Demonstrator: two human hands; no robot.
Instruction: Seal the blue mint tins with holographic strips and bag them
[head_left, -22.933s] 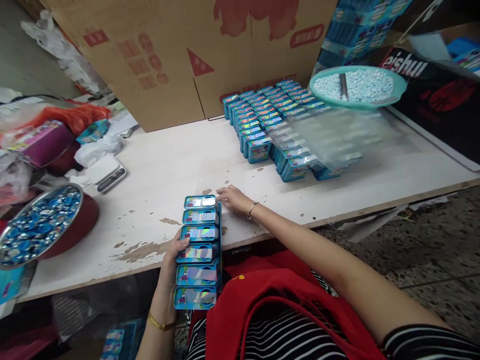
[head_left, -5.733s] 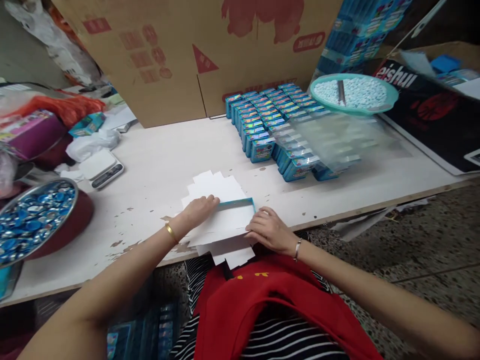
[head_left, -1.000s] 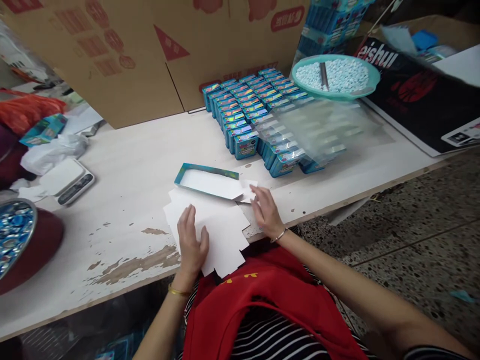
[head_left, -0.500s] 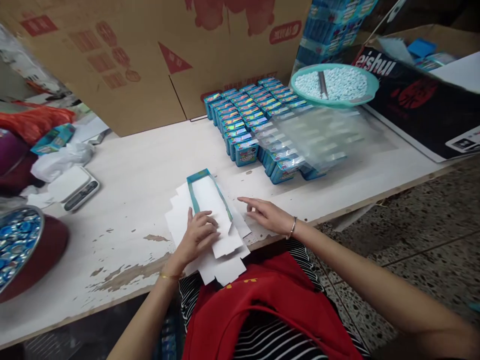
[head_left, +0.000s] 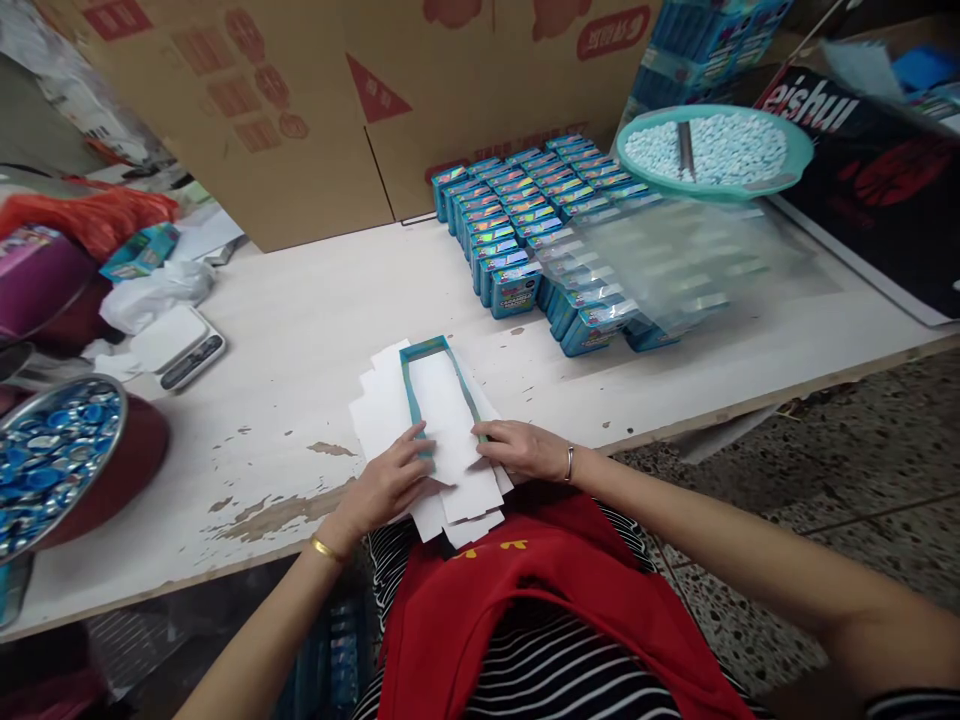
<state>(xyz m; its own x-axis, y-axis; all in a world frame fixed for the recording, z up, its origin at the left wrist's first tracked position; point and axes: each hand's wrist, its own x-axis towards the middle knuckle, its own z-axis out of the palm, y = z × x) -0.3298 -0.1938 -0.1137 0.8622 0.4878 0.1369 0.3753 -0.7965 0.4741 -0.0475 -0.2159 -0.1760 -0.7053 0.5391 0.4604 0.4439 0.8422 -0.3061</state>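
A partly folded cardboard box (head_left: pixel 442 395), white inside with blue-green side walls, lies on a stack of flat white card blanks (head_left: pixel 373 410) at the table's front edge. The far wall and both long walls stand up; the near end lies flat with its flaps toward me. My left hand (head_left: pixel 390 478) grips the left wall near its front corner between thumb and fingers. Opposite it, my right hand (head_left: pixel 517 448) pinches the right wall near the front. The fingers partly hide both front corners.
Rows of small blue packs (head_left: pixel 517 205) stand behind, some under a clear plastic sheet (head_left: pixel 660 255). A green tray of pale pellets (head_left: pixel 801 165) is at the back right. A red bowl of blue-wrapped pieces (head_left: pixel 146 460) and a white scale (head_left: pixel 176 345) sit left. A large carton (head_left: pixel 300 200) stands behind.
My right hand has moved in from beside the box onto its right wall. My left hand has gone from above the box to its left wall. The view has shifted slightly.
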